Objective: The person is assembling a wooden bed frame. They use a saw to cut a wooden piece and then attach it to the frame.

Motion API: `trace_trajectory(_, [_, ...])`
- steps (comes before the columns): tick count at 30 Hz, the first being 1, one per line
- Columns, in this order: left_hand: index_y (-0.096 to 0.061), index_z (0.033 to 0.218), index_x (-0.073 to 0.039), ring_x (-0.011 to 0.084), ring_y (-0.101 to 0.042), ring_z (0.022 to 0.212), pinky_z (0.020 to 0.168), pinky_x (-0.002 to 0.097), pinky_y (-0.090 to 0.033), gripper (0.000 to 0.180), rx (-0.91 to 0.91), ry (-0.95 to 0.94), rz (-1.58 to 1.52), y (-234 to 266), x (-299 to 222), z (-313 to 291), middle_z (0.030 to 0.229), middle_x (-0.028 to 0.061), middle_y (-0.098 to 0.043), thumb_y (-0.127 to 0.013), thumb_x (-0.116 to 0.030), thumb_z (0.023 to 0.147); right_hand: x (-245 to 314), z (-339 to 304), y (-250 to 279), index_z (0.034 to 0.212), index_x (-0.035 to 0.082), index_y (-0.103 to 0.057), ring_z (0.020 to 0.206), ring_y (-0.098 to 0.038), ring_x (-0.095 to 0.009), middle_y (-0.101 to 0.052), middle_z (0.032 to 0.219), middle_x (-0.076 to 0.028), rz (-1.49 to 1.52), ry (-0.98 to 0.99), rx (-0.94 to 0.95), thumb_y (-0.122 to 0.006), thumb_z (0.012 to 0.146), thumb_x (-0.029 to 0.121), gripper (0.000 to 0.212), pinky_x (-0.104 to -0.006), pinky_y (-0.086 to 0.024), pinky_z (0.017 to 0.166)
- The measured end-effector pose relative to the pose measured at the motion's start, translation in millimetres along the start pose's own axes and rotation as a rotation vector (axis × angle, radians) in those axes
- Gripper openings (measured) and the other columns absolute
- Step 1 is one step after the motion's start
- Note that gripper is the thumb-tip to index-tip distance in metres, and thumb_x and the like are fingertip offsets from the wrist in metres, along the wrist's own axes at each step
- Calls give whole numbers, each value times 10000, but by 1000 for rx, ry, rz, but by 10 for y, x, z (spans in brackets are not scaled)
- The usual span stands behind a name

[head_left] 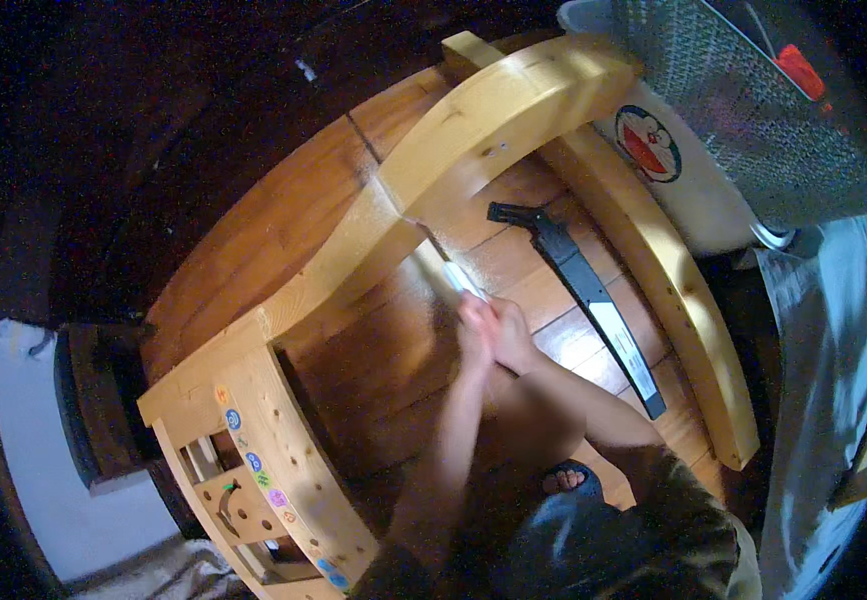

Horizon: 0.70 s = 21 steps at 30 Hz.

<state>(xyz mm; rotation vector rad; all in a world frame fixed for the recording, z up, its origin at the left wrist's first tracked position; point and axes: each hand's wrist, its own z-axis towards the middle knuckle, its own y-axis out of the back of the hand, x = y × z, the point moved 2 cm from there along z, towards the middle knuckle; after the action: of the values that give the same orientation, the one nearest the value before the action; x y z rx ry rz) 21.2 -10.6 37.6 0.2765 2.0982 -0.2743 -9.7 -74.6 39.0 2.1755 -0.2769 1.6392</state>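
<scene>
My left hand [474,335] and my right hand [509,332] are closed together, one against the other, around the grip end of a handsaw. The saw's narrow blade [438,258] runs up and left from my fingers, with a pale part close to them. Its far end meets the edge of a curved light-wood rail [424,150], where a pale line crosses the wood. The grip itself is hidden inside my hands. To the right, a long black saw sheath [589,290] with a white label lies on the tiled floor.
The rail joins a wooden end panel [294,450] with stickers and a cut-out smile. Another curved wooden beam [669,280] lies at right. Beyond it stand a grey perforated basket [754,130] and a pale bin with a cartoon picture. My slippered foot [574,480] is below.
</scene>
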Motion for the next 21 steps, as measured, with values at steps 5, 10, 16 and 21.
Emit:
trace_trajectory(5, [-454, 724, -52, 142, -443, 652, 595, 306, -388, 440, -91, 120, -581, -25, 139, 110, 684, 23, -436, -296, -445, 845, -2, -50, -107, 779, -24, -554, 578, -502, -148, -550, 629, -85, 46, 48, -129, -501, 804, 263, 292, -292, -409, 546])
trace_trajectory(10, [-426, 704, -91, 132, -430, 644, 587, 284, -380, 384, 29, 193, -451, -187, 1270, -783, 663, 3, -405, -335, -446, 820, 623, -1068, 60, 817, 34, -574, 615, -544, -198, -556, 666, -81, -551, 62, -610, -555, 743, 197, 180, -319, -439, 528])
trace_trajectory(16, [-430, 711, -92, 130, -437, 655, 586, 282, -379, 391, -38, 110, -413, -73, 852, -553, 672, 4, -412, -335, -457, 815, 327, -966, 15, 775, 86, -567, 539, -486, -167, -500, 583, -9, -875, -312, -121, -440, 821, 322, 272, -277, -417, 490])
trace_trajectory(21, [-444, 806, -96, 115, -417, 710, 660, 250, -355, 406, 46, -85, -309, -59, -279, 133, 753, -11, -423, -302, -475, 838, 34, 238, -27, 829, 5, -573, 647, -566, -356, -560, 711, -232, -142, 47, -26, -423, 816, 387, 410, -398, -428, 567])
